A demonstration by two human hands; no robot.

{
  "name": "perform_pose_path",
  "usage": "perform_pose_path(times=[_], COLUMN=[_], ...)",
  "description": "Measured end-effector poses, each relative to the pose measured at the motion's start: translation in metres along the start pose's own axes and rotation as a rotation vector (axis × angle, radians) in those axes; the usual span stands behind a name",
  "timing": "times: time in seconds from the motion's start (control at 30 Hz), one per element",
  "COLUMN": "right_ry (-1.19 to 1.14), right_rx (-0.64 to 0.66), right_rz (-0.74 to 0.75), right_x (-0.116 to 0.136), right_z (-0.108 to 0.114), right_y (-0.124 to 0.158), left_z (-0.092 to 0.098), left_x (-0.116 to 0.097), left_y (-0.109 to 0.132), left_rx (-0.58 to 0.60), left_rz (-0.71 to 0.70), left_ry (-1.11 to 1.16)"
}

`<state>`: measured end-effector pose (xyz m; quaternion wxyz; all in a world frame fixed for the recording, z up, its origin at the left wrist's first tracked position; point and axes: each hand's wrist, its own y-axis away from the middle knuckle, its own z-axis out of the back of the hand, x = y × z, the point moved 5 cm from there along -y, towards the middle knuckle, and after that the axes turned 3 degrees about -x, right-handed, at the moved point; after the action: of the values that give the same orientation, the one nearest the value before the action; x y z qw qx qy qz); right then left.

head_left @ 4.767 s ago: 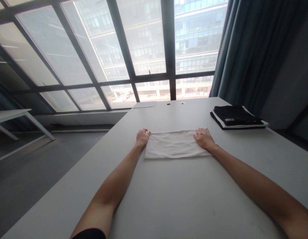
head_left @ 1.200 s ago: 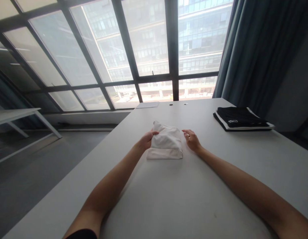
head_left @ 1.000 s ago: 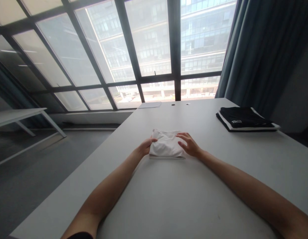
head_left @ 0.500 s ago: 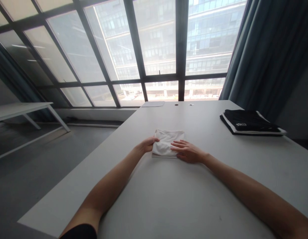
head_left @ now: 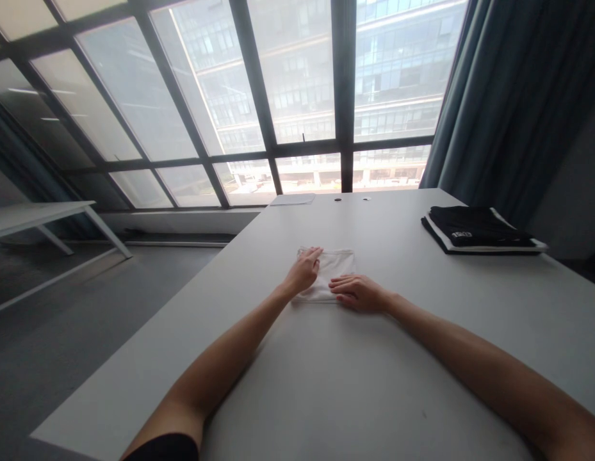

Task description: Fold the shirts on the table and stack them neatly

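White, flat-topped bench (head_left: 364,378) filled the foreground. Right hand (head_left: 358,292) lay palm-down, fingers slightly apart, on the near right part of a folded off-white fabric rectangle (head_left: 337,262), mid-bench. Left hand (head_left: 304,270) had just gone from pinching the fabric's left edge to lying over its left side, fingers extended close together, no visible pinch; read as a switch from holding to flattening. Farther right: stack of folded black and white fabric (head_left: 480,229).
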<state>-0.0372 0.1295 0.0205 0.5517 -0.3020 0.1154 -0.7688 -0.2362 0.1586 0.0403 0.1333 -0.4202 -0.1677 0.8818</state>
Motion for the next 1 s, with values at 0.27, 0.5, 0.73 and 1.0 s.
perform_pose_path(times=[0.27,0.5,0.73,1.0], right_ry=[0.172,0.186,0.151,0.144], right_rx=[0.036,0.138,-0.048,0.136], right_rz=[-0.383,-0.380,-0.104,0.095], right_x=[-0.042,-0.038,-0.018,0.009], right_z=[-0.008,-0.008,0.020,0.016], right_y=[0.004,0.009,0.003,0.000], left_z=[-0.030,-0.007,-0.003,-0.023], left_x=[0.015,0.034,0.013,-0.043], left_y=[0.015,0.005,0.007,0.032], left_rx=[0.151,0.101,0.062,0.590], left_rz=[0.049,0.200,0.036,-0.374], left_ry=[-0.096,-0.028,-0.149,-0.122])
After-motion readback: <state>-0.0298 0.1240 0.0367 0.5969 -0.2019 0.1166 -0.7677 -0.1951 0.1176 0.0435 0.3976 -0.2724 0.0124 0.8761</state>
